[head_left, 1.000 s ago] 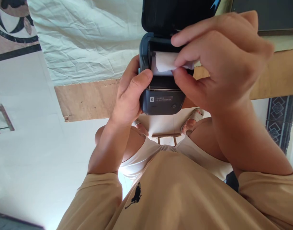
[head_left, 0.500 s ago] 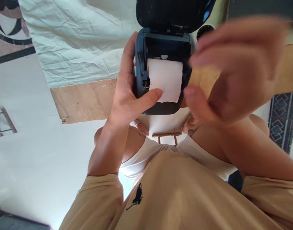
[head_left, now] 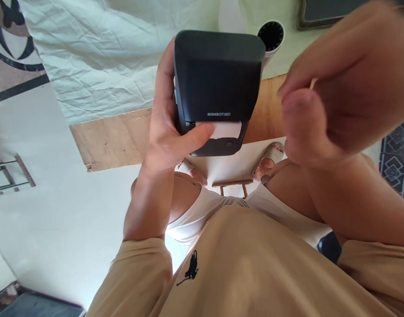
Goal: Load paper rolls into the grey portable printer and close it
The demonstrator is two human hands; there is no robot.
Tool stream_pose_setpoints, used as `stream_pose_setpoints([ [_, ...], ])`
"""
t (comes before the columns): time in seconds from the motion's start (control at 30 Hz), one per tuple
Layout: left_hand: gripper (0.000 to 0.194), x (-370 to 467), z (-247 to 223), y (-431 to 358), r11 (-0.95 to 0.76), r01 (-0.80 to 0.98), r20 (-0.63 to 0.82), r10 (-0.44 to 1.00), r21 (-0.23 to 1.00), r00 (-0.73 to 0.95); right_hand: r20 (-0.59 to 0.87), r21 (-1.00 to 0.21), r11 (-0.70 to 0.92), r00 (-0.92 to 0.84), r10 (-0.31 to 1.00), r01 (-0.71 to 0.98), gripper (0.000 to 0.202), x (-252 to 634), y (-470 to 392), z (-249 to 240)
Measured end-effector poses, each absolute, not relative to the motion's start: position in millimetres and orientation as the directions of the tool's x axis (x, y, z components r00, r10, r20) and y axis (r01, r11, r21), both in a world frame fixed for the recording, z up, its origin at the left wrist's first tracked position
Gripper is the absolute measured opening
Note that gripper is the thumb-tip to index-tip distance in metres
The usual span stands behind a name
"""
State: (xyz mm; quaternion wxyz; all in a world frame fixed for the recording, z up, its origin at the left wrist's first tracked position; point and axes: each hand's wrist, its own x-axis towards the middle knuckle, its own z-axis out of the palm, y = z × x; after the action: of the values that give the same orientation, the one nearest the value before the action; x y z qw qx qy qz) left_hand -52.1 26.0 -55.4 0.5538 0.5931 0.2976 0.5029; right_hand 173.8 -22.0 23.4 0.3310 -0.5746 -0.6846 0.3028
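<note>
A dark label printer point(head_left: 218, 83) marked NIIMBOT is held over the table's front edge, its lid down. White paper point(head_left: 229, 130) sticks out from under the lid beside the power button. My left hand point(head_left: 170, 132) is wrapped round the printer's left side, its thumb resting on the paper. To the right of the printer, apart from it, my right hand point(head_left: 340, 88) is raised with thumb and fingers curled together. Something small and pale shows between thumb and fingers, too small to name.
A white cup-like container point(head_left: 271, 37) with a dark inside stands behind the printer on the pale cloth point(head_left: 103, 57). A dark tray-like object point(head_left: 330, 11) lies at the back right. The board edge point(head_left: 116, 141) runs across in front.
The printer's lid has swung down over the paper roll. My right hand has moved right, away from the printer, and its fingers have closed together. My left hand still holds the printer.
</note>
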Motion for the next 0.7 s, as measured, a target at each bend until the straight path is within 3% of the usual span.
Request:
stream_pose_setpoints([
  [0.1,0.087,-47,-47,23,-0.200,-0.295,0.302,0.883,0.934,0.358,0.234,-0.791,0.294,-0.179,0.956,0.537,0.047,160,-24,25],
  [0.17,0.066,-42,-31,14,-0.140,-0.330,0.248,0.918,0.933,0.311,0.195,-0.810,0.290,-0.233,0.953,0.509,0.054,157,-23,21],
  [0.23,0.049,-37,-14,2,-0.002,-0.256,0.078,0.956,0.967,0.284,0.121,-0.830,0.242,-0.262,0.958,0.502,0.060,156,-20,17],
  [0.3,0.039,-33,1,-7,0.027,-0.232,0.039,0.961,0.972,0.275,0.081,-0.832,0.210,-0.262,0.962,0.513,0.063,156,-18,15],
  [0.43,0.040,-32,11,-13,0.088,-0.209,-0.034,0.967,0.974,0.253,0.053,-0.814,0.189,-0.254,0.966,0.549,0.069,156,-18,17],
  [0.7,0.040,-36,5,-9,0.021,-0.304,0.078,0.948,0.952,0.308,0.034,-0.828,0.185,-0.282,0.959,0.529,0.063,156,-20,19],
])
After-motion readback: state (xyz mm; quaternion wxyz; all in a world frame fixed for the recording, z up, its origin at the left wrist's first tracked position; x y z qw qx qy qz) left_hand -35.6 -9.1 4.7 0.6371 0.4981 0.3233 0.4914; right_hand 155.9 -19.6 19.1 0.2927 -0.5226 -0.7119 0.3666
